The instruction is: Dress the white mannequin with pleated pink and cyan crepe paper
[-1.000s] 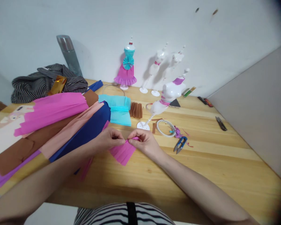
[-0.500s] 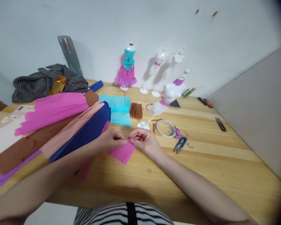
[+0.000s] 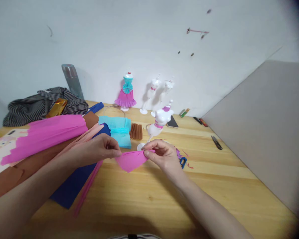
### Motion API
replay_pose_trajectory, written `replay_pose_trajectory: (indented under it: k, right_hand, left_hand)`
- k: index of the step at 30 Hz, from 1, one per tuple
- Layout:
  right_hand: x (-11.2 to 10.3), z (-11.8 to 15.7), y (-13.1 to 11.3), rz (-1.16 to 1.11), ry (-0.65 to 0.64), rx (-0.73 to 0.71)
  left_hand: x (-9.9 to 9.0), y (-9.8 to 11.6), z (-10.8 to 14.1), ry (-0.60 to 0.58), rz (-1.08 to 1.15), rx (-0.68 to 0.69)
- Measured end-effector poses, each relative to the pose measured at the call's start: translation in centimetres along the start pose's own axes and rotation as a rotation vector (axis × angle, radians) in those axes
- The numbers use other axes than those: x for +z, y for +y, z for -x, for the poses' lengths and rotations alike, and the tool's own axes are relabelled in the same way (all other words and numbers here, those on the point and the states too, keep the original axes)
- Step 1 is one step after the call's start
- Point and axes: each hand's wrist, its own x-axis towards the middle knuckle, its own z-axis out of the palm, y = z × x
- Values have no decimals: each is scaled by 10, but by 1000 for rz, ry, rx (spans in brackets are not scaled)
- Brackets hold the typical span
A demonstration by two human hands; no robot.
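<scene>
A small piece of pink crepe paper [image 3: 131, 161] is stretched between my two hands above the wooden table. My left hand [image 3: 103, 148] pinches its left end between thumb and fingertips. The right end is pinched by my right hand [image 3: 160, 154]. Just behind my right hand stands a white mannequin [image 3: 162, 117] with pink strips at its neck and waist. Farther back, another mannequin wears a turquoise top and pink skirt [image 3: 126, 97].
Crepe sheets in pink [image 3: 49, 134], brown and dark blue [image 3: 73, 186] cover the left side. Behind my hands are turquoise paper [image 3: 121, 137] and pleated brown paper [image 3: 136, 131]. Blue snips [image 3: 182, 162] lie beside my right hand, a dark tool [image 3: 216, 142] farther right.
My hands have moved apart, and the pink paper is now spread between them. The camera view has tilted up and shifted right, so the table items appear lower and farther left.
</scene>
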Motion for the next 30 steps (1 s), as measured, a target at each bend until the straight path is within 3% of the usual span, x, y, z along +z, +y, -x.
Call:
replay_pose_trajectory:
  k: [2, 4, 7, 11, 16, 24, 30]
  right_hand:
    - [-3, -2, -1, -8, 15, 10]
    - [-4, -4, -1, -7, 24, 11]
    - [-4, -9, 0, 41, 44, -25]
    - [-1, -14, 3, 129, 56, -113]
    - [1, -15, 8, 108, 51, -101]
    - [0, -17, 15, 24, 20, -39]
    - [-3, -18, 17, 61, -2, -58]
  left_hand:
    - [-11, 2, -5, 85, -120, 41]
    - [-17, 9, -11, 267, -167, 70]
    - [-12, 27, -19, 459, -171, 123]
    - [16, 41, -29, 393, -168, 196]
    - [41, 19, -47, 237, 57, 103]
    - [45, 2, -55, 153, 425, 2]
    - [44, 4, -56, 191, 374, -7]
